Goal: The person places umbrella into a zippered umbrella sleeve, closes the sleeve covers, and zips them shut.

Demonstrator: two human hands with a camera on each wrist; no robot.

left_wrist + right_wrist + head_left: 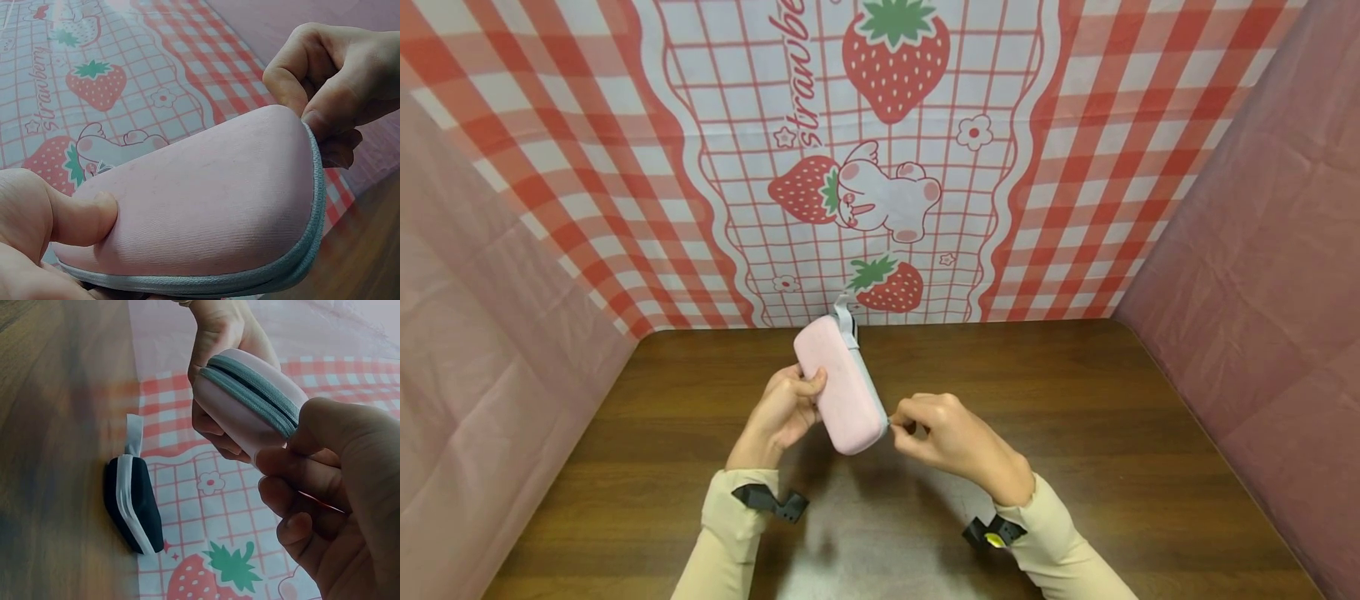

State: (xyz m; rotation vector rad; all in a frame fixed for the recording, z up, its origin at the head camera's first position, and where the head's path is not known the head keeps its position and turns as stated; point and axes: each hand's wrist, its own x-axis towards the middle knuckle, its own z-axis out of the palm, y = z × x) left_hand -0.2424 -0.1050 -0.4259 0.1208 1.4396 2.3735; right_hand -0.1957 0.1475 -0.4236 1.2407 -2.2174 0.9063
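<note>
A pink zippered hard case [842, 383] with a pale teal zipper is held tilted above the table. My left hand [784, 408] grips its left side, thumb on the pink face and the other fingers behind. At the case's near right corner, the thumb and forefinger of my right hand [951, 433] pinch the zipper pull, which their tips mostly hide. Along the zipper [253, 394] a dark line runs between the teal bands in the right wrist view. A black case [147, 500] with a white zipper band and loop stands beyond; in the head view the pink case mostly covers it.
The brown wooden table [1037, 375] ends at a red-and-white checked cloth [1090, 167] with strawberry prints at the back. Pink cloth walls [1240, 250] rise on both sides. Each wrist carries a black camera mount [771, 502].
</note>
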